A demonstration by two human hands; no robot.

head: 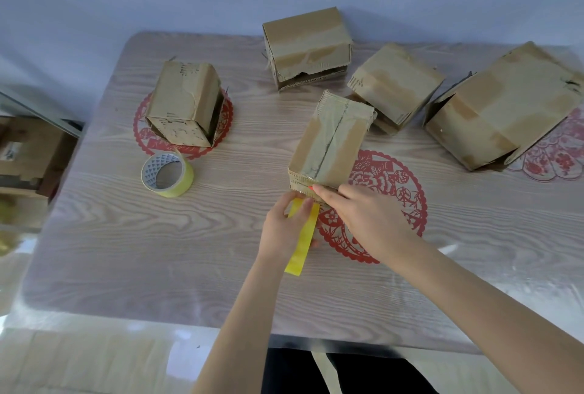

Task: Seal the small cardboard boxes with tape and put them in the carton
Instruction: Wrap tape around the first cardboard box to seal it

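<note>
Both forearms reach up from the bottom of the frame; left hand [286,226] pinches a yellow tape strip [302,237] at its top end, right hand [363,216] presses fingertips on the near edge of the centre box [328,144], gripping nothing; risk, I'd say: the dangling strip folds onto itself or lands crooked off the seam; tape roll [167,174] waits centre-left; four more boxes sit across the top, some flaps gaping, contents hidden; carton probably far left, I can't confirm.
</note>
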